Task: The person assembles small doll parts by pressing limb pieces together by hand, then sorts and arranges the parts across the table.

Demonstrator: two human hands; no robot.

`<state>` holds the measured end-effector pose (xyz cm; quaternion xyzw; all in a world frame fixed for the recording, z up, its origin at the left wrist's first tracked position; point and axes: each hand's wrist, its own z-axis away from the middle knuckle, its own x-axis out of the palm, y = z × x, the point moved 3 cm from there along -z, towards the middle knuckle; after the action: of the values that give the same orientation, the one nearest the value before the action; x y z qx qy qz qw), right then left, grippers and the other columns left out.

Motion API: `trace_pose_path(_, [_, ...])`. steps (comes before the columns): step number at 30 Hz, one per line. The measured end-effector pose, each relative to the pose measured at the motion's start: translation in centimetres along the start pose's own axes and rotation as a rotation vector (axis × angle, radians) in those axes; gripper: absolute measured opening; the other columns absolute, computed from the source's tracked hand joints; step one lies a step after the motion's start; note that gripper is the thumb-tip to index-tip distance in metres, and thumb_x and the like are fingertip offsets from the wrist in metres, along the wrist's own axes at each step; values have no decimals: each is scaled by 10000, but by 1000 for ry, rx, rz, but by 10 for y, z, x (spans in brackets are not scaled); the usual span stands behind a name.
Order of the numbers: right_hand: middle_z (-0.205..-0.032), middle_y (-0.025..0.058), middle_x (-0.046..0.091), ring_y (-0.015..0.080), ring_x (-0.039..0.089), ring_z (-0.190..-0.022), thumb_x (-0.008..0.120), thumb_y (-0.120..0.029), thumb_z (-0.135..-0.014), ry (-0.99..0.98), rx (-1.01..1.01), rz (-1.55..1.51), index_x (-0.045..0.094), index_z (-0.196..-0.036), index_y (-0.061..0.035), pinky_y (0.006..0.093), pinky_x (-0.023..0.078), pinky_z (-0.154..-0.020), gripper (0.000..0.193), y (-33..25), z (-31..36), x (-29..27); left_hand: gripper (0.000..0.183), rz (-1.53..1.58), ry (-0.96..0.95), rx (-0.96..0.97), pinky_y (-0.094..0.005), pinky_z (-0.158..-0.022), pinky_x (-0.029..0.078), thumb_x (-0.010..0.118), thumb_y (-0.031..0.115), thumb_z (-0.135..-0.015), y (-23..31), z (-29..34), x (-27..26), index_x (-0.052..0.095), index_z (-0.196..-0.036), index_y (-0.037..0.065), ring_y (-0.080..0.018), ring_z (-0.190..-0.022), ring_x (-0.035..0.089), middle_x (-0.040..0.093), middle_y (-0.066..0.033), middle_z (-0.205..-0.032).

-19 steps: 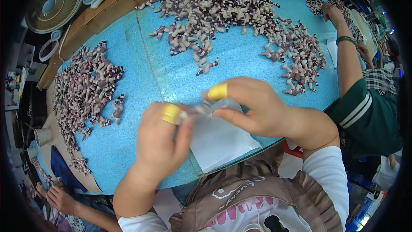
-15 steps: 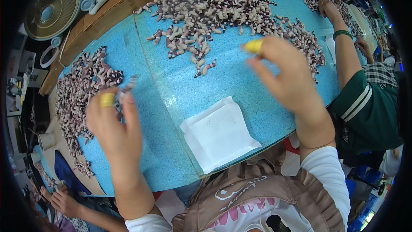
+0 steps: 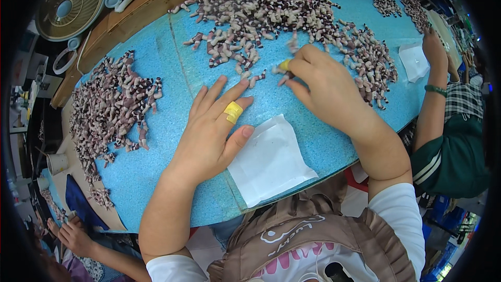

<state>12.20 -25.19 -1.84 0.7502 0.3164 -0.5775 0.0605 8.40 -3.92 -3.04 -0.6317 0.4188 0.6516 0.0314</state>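
My left hand (image 3: 209, 136) hovers over the blue table, its fingers stretched out and nothing in it, yellow tape around one finger. Beside its thumb lies a sheet of white paper (image 3: 274, 162) with creased edges. My right hand (image 3: 331, 89), also with a yellow-taped finger, pinches a small striped piece (image 3: 284, 74), smeared by motion. Just beyond it spreads a big pile of small knobbly pieces (image 3: 266, 8) in white, pink and dark purple. A few loose ones (image 3: 255, 80) lie in front of the pile, close to my left fingertips.
Another heap of like pieces (image 3: 109, 104) covers the table's left side. A fan (image 3: 68, 5) stands at the far left behind a wooden ledge (image 3: 112, 21). At the right, a co-worker's arm (image 3: 436, 68) reaches along the table by another white paper (image 3: 414, 61). Another person's hands (image 3: 73, 235) show at lower left.
My left hand has moved right from the left heap, let go of a striped piece there and spread its fingers. My right hand has come down and left, now pinching a piece.
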Motion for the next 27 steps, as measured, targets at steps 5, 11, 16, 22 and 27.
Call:
trace_pose_path(5, [-1016, 142, 532, 281, 596, -846, 725, -82, -729, -24, -24, -69, 636, -975, -12, 378, 496, -687, 271, -12, -1, -4, 362, 72, 64, -38, -547, -1109, 236, 543, 275, -929, -4, 3, -1, 549, -1219, 58, -389, -1340, 362, 467, -149, -1395])
trace_pose_path(11, [-1022, 143, 531, 286, 603, -829, 736, -110, -732, -99, 7, -175, 638, -964, -27, 364, 505, -704, 265, -16, -2, 2, 365, 60, 75, -39, -530, -1106, 257, 591, 137, -884, -8, 0, 2, 535, -1237, 63, -380, -1336, 375, 471, -152, -1391])
trace_pose_path(16, [-946, 116, 552, 288, 614, -812, 736, -150, -745, -110, -16, -121, 634, -938, -45, 373, 505, -671, 243, -13, 0, -6, 473, -29, 230, -71, -520, -1106, 266, 636, 101, -843, -12, -4, -7, 497, -1294, 73, -420, -1363, 309, 354, -168, -1474])
trace_pose_path(22, [-904, 112, 560, 289, 615, -765, 737, -161, -747, -197, 8, -268, 637, -937, -49, 375, 494, -651, 241, -12, 7, -5, 945, -176, 204, -237, -547, -1108, 222, 791, 421, -711, -32, -26, -5, 291, -1455, 122, -467, -1387, 209, 128, -283, -1524])
trace_pose_path(27, [-890, 118, 562, 311, 623, -755, 716, -161, -756, -283, -27, -346, 631, -932, -55, 405, 499, -640, 222, -16, 13, 0, 1061, -293, 179, -266, -557, -1115, 171, 755, 591, -669, -47, -73, 5, 243, -1475, 129, -464, -1398, 176, 103, -291, -1526])
